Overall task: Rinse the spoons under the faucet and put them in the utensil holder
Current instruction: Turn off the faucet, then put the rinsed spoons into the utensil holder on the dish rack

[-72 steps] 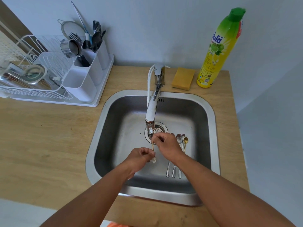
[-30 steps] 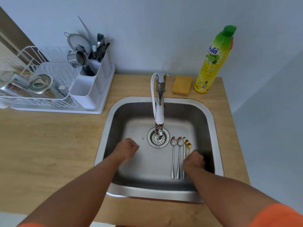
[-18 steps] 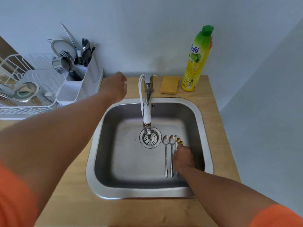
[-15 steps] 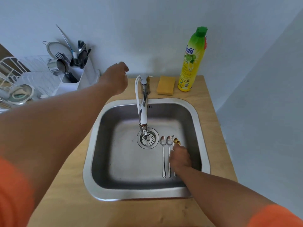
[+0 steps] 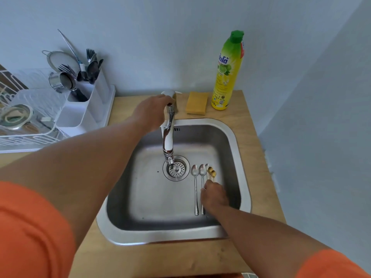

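Several spoons lie side by side on the sink floor right of the drain: two silver spoons and, to their right, small gold spoons. My right hand is down in the sink, its fingers curled onto the gold spoons' handles and hiding them. My left hand reaches across the sink's back edge and grips the faucet handle. The faucet spout points at the drain; I see no water running. The white utensil holder stands at the back left with forks and spoons in it.
The steel sink is set in a wooden counter. A white dish rack with metal dishes adjoins the utensil holder. A yellow sponge and a yellow-green soap bottle stand behind the sink. A wall is close on the right.
My left hand has risen out of the sink, swung past the utensil holder and landed on the faucet handle. My right hand has stayed on the spoon handles.
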A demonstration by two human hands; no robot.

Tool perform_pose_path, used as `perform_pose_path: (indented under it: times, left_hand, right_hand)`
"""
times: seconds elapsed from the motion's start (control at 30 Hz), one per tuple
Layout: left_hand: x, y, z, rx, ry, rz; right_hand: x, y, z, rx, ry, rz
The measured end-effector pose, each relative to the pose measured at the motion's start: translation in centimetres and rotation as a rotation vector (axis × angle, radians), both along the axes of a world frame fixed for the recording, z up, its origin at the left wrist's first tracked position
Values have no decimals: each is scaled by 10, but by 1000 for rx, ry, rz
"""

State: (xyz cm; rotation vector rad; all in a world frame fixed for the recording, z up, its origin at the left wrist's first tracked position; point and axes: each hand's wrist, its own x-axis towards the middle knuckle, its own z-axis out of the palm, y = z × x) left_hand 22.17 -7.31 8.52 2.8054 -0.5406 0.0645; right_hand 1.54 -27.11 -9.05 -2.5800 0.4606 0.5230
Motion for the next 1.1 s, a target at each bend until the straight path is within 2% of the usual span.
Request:
perform_pose_path:
  times: [0.17, 0.27, 0.37, 0.43, 0.53, 0.67, 0.93, 1.1]
  left_hand:
    - [-21, 8, -18, -180, -16, 42]
    - [-52, 18, -50, -340, -45, 269]
    - [-94, 30, -94, -392, 79, 554]
    - [-123, 32, -124, -297, 229, 591]
    - [-163, 20, -155, -91, 422, 453]
    - [-190, -15, -176, -6, 574, 332]
    - [-176, -71, -187, 86, 627, 283]
    - [-164, -90, -193, 141, 675, 347]
  right_hand:
    - [2, 2, -1, -2, 18, 3]
    - [3, 3, -3, -3, 32, -4]
    - [5, 3, -4, -1, 37, -1]
    - [6, 2, -5, -1, 36, -11]
    - [7, 1, -7, 0, 28, -24]
    - [8, -2, -8, 11, 22, -24]
    - [6, -10, -12, 24, 40, -40]
    - [9, -10, -15, 42, 58, -39]
